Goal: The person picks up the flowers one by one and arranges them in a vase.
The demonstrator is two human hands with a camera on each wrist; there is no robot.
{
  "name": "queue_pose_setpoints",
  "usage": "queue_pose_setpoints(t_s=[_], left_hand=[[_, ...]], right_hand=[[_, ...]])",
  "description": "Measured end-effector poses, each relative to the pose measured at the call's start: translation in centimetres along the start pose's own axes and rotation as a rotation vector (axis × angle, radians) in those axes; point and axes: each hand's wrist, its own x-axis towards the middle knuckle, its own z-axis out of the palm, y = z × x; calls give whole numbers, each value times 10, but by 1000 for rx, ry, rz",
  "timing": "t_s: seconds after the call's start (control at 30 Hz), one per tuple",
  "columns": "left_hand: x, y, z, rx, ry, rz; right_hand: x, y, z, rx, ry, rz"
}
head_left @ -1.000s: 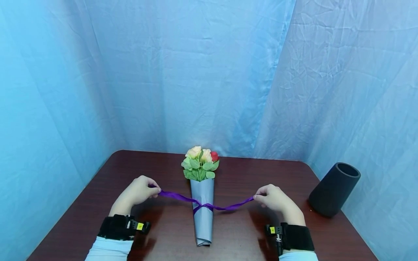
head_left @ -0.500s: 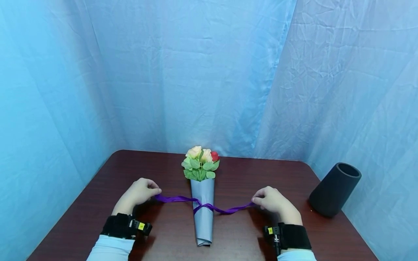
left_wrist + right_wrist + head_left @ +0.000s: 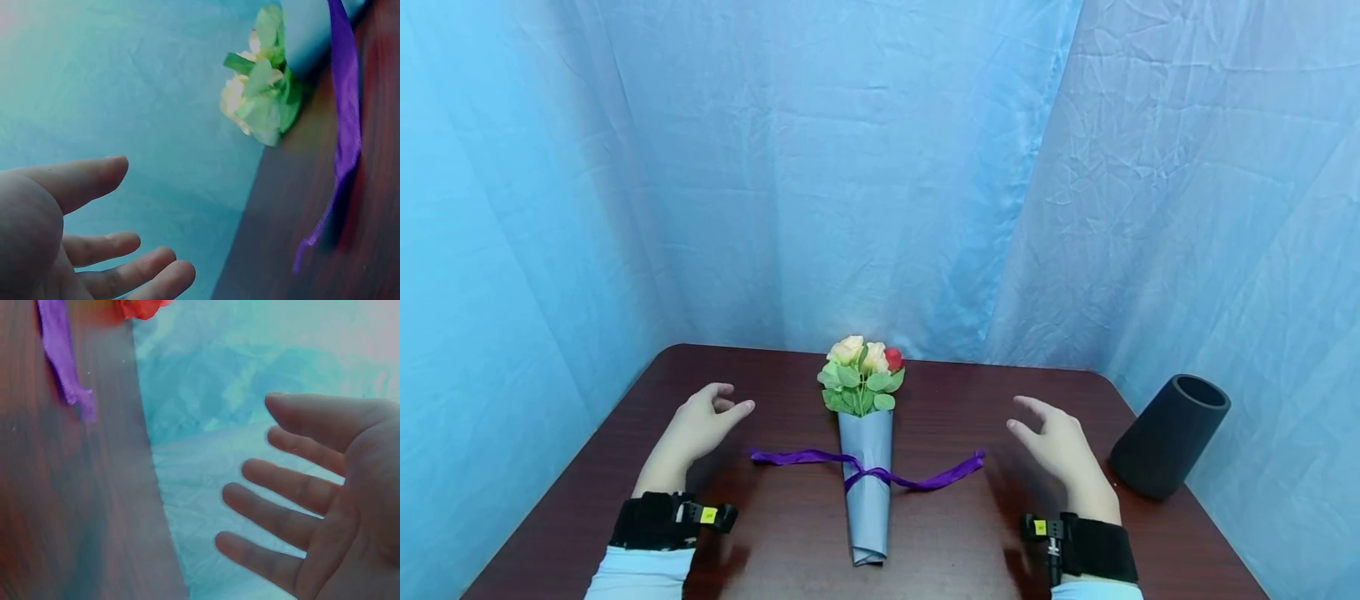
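Observation:
A bouquet of cream and red flowers [image 3: 861, 375] lies at mid-table, its stems wrapped in blue-grey paper [image 3: 868, 517]. Round the wrap runs a purple ribbon [image 3: 942, 480], crossed at the front, with its two tails spread left and right on the table. To the left, beyond that tail's end, my left hand [image 3: 700, 423] is raised with fingers apart and nothing in them. My right hand [image 3: 1058, 446] hovers past the other tail, its fingers likewise spread. Both wrist views show bare palms, with ribbon ends [image 3: 347, 119] lying clear of the fingers.
A black slant-cut vase [image 3: 1168, 435] stands at the right edge of the dark wooden table [image 3: 797, 533]. Blue cloth [image 3: 850, 167] hangs behind and on both sides. Each wrist wears a black strap with a small camera.
Both hands have let go of the ribbon tails and drawn outward, fingers opening. The tails now lie on the table. The bouquet and vase have stayed in place.

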Motion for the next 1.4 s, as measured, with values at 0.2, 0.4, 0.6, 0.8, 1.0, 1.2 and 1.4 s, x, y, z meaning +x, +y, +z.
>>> queue_pose_setpoints(t_s=[0.2, 0.4, 0.6, 0.8, 1.0, 1.2, 1.4], left_hand=[[-4, 15, -4, -48, 49, 39], [-9, 27, -5, -43, 50, 85], [-11, 35, 0, -9, 12, 121], [-10, 41, 11, 0, -20, 154], [-11, 45, 24, 5, -51, 180], [-12, 52, 37, 26, -74, 184], [-15, 61, 49, 44, -98, 190]], right_hand=[[1, -10, -1, 12, 91, -75], [3, -18, 5, 16, 179, -174], [7, -24, 15, 15, 186, -226], [9, -31, 25, 10, 142, -248], [10, -43, 37, 5, 64, -275], [9, -57, 53, -7, -2, -304], [8, -69, 71, -18, -74, -320]])
